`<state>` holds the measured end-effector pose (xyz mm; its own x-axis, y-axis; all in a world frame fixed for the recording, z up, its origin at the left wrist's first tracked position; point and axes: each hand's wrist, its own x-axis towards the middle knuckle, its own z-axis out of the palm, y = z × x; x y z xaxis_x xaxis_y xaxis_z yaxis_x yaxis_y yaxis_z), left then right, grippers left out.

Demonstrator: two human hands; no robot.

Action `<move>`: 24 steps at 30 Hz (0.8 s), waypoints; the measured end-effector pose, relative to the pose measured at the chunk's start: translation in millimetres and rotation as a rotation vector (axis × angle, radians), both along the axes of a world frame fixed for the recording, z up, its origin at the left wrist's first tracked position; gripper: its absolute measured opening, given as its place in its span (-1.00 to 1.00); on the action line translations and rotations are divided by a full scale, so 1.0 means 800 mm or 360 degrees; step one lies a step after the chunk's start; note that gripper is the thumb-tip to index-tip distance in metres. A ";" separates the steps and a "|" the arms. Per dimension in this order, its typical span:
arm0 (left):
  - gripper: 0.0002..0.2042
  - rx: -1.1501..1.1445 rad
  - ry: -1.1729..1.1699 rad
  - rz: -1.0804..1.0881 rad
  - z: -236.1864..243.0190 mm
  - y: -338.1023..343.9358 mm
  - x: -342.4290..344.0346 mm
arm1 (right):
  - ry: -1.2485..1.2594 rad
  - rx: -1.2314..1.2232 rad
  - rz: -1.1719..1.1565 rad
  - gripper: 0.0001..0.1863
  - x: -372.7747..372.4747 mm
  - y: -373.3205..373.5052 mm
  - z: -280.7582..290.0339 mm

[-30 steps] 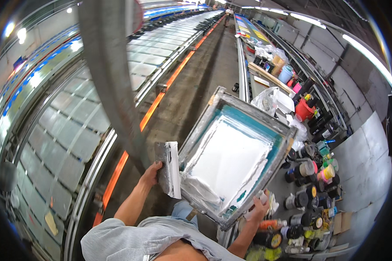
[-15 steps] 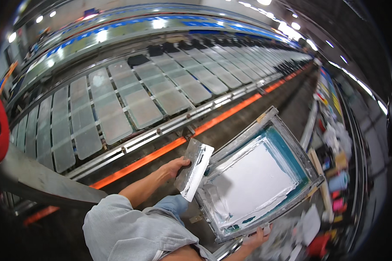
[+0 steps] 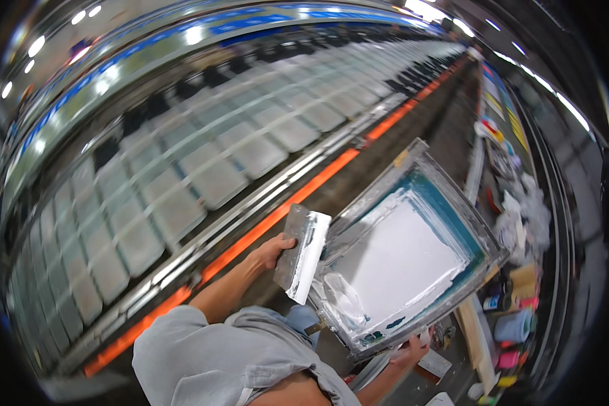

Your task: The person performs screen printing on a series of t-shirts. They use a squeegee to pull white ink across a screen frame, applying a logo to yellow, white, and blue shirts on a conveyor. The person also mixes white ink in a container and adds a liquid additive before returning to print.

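White paste (image 3: pixel 413 247) covers much of the mesh in the screen frame (image 3: pixel 461 195), which you hold tilted, right of centre in the frame of view. Your left hand (image 3: pixel 275 250) pinches the squeegee (image 3: pixel 303 256), thumb on its face, near the picture's centre; whether its coated blade touches the rim, I cannot tell. Your right hand (image 3: pixel 413 348) clasps the screen's lower edge, its underside fingers hidden. You seem to be at a carrying step, beside the long pallet table (image 3: pixel 254 152) at upper left; the next move calls for a steady, level screen and a clear blade.
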<state>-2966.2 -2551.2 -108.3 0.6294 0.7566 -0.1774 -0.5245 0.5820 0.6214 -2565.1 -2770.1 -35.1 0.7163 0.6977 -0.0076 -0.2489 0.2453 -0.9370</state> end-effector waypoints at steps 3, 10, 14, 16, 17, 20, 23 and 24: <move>-0.12 -0.0015 -0.0102 -0.0121 0.009 0.068 0.039 | 0.0115 -0.0034 -0.0087 -0.22 0.013 0.037 -0.019; 0.01 0.0164 -0.0099 0.0064 0.027 0.377 0.203 | 0.0110 0.0099 -0.0116 -0.32 0.192 0.371 -0.086; 0.09 0.0094 -0.0096 0.0321 0.043 0.548 0.238 | 0.0094 -0.0051 0.0198 -0.26 0.255 0.608 -0.009; 0.12 0.0155 -0.0099 0.0341 0.044 0.592 0.251 | 0.0006 -0.0243 0.0221 -0.29 0.281 0.692 -0.010; 0.12 0.0183 -0.0190 0.0279 0.036 0.635 0.269 | -0.0139 -0.0270 0.0159 -0.31 0.301 0.745 -0.024; 0.11 0.0336 -0.0030 0.0453 0.016 0.761 0.339 | -0.0545 -0.0312 -0.0002 -0.36 0.371 0.908 -0.056; 0.07 0.0348 -0.0053 0.0439 -0.019 0.898 0.402 | -0.0446 -0.0408 -0.0076 -0.43 0.421 1.029 -0.031; 0.06 0.0260 -0.0123 0.0338 -0.032 0.952 0.420 | -0.0482 -0.0373 -0.0147 -0.43 0.440 1.071 -0.036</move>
